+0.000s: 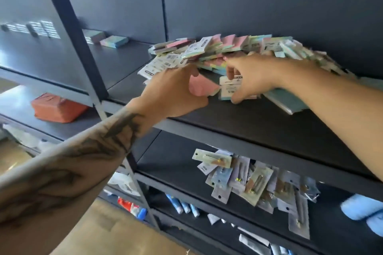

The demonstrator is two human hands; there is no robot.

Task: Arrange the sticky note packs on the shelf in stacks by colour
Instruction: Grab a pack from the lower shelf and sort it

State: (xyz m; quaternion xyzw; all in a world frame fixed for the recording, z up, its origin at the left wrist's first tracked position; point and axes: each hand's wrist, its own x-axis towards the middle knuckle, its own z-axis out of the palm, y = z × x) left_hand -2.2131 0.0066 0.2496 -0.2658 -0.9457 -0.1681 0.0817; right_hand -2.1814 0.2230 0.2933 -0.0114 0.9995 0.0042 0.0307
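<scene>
A messy heap of sticky note packs point(223, 47) in pink, blue, green and yellow lies along the back of a dark shelf point(238, 116). My left hand point(174, 93) grips a pink pack point(200, 87) at the heap's front edge. Just to its right, my right hand point(255, 76) pinches a pale blue pack with a white label point(228, 89) between thumb and fingers. A larger teal pack point(286, 99) lies flat under my right wrist. Two packs point(107, 38) sit apart at the far left of the same shelf, one pastel blue, one darker.
A dark upright post point(83, 47) divides the shelving at left. The shelf below holds carded blister packs point(248, 180) and blue cloths point(364, 211). Lower shelves carry tubes point(182, 205). An orange box point(58, 107) sits on a left-hand shelf.
</scene>
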